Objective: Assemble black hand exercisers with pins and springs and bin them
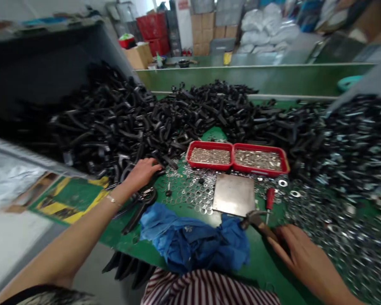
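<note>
At the near edge of the black pile, my left hand (142,173) has its fingers closed over a black handle-like part (160,171), which is mostly hidden under them. Another black part with a ring-shaped head (142,207) lies just below that wrist. On the right, my right hand (300,250) is wrapped around the wooden handle of a hammer (260,223), whose head points left. A red-handled screwdriver (269,199) lies just beyond the hammer. Left of it is a flat metal plate (234,195), with a crumpled blue cloth (190,239) in front.
Two red trays (209,166) of small metal pieces stand behind the plate. Loose metal rings (193,197) litter the green table. Black parts (120,123) are heaped along the back and left, and small metal parts (330,237) cover the right side.
</note>
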The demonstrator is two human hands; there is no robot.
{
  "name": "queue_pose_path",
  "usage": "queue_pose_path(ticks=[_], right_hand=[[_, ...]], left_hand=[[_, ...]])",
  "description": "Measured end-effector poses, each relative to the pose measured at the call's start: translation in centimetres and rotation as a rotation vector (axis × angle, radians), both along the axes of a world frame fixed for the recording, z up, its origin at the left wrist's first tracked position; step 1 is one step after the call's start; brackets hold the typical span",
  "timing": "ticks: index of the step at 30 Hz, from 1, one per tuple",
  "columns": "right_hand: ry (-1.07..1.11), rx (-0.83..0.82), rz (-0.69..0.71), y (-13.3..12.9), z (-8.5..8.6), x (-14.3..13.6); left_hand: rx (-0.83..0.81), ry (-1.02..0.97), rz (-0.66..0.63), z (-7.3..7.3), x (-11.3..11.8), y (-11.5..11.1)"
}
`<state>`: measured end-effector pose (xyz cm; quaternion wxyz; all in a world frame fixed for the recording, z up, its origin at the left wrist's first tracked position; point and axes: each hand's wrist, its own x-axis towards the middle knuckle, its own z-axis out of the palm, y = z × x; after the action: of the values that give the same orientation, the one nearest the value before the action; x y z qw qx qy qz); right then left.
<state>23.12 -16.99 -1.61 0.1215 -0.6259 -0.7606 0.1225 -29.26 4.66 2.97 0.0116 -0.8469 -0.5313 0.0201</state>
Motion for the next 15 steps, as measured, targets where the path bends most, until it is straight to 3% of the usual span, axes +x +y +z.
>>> queue_pose_path(ticks=[4,6,8,11,13,15], right_hand=[[0.066,-0.045,-0.205,-0.2,0.9,4.3],[0.064,-0.021,-0.327,0.6,1.1,8.2],[0.011,0.029,-0.480,2.2,1.6,12.3],[-0.064,0.024,-0.608,5.2,2.4,16.9],[-0.054,-0.054,-0.589,6.6,2.9,17.5],[-0.035,-0.042,-0.573,7.2,3.2,16.2]], left_hand=[[-0.006,-0.122,-0.131,-2.9,-1.9,2.9],[0.007,-0.334,-0.046,-3.0,-2.4,3.4],[-0.040,-0.690,0.171,-1.8,-1.9,3.0],[-0.159,-1.402,0.450,1.6,0.0,1.1],[-0.150,-1.798,0.442,4.1,1.5,-0.8],[-0.169,-2.130,0.324,6.0,2.8,-2.6]])
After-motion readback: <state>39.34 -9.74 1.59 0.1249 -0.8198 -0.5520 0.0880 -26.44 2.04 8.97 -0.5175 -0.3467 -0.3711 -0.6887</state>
